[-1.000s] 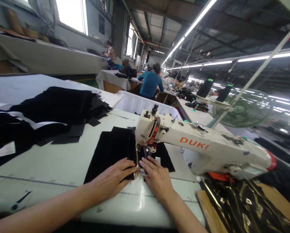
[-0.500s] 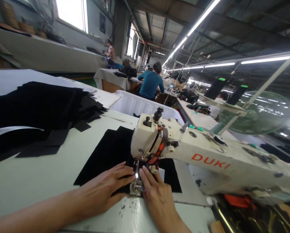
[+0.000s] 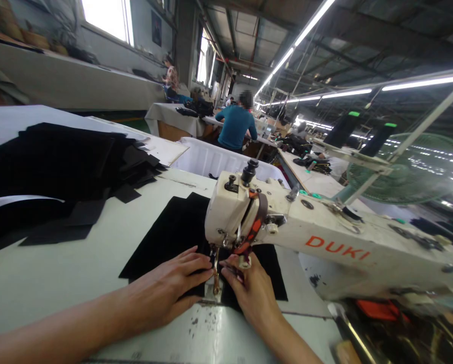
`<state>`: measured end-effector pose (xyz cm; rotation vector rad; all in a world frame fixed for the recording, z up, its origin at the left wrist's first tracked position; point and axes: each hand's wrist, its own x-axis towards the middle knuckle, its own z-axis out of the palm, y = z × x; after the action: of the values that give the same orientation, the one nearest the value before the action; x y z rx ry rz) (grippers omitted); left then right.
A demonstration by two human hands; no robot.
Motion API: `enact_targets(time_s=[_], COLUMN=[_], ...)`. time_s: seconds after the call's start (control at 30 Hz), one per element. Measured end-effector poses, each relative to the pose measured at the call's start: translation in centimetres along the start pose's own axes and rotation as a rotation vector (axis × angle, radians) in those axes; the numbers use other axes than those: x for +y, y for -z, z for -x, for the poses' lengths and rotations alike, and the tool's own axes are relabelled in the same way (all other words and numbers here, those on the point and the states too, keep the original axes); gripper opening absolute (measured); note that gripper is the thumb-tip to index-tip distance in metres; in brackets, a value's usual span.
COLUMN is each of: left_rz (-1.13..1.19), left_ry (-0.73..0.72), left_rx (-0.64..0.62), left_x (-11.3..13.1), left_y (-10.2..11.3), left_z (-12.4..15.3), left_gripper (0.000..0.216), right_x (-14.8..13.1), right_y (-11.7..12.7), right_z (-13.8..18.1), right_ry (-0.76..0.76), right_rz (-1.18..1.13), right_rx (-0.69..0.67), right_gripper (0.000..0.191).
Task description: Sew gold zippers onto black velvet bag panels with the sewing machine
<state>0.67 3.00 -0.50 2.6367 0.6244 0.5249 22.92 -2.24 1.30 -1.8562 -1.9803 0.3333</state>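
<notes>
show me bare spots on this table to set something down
Bare tabletop lies between the dark cloth pile and the black fabric, and between the forearms. It is crowded under the sewing machine's head, with the left hand and right hand close together.

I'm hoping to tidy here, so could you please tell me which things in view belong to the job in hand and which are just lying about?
In the job: black fabric under the left hand; sewing machine; gold-coloured strip beside the right hand.

Seemingly just around: heap of black pieces, left; white bin; fan.
</notes>
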Motion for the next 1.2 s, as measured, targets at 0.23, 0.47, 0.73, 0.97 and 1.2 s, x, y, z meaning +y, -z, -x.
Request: enact_targets(time_s=[0.23,0.47,0.73,0.97,1.2], left_rz=[-0.06,-0.033,-0.09,-0.14,-0.177], left_ry=[-0.02,-0.072,-0.094,-0.103,-0.093], left_rx=[-0.045,0.001,-0.018,-0.036,0.053], left_x=[0.3,0.1,0.1,-0.1,-0.1], left_y=[0.3,0.3,0.3,0.3,-0.3], left_z=[-0.2,-0.3,-0.3,0.0,0.4], left_gripper=[0.047,0.043,0.037,0.039,0.042], right_x=[-1.8,-2.3,-1.2,0.2,1.1], right_y=[-0.7,-1.2,-1.8,-1.9,2.0], right_z=[-0.9,-0.7,-2.4,-3.0,2.5], right_ry=[-0.146,-0.111,-0.105,-0.04,0.315], right_rz=[0.059,0.284,0.414,0.468,0.453], right_rx=[-0.04,0.036,0.093,0.163,0.133], right_gripper=[0.028,0.034,0.024,0.026,0.015])
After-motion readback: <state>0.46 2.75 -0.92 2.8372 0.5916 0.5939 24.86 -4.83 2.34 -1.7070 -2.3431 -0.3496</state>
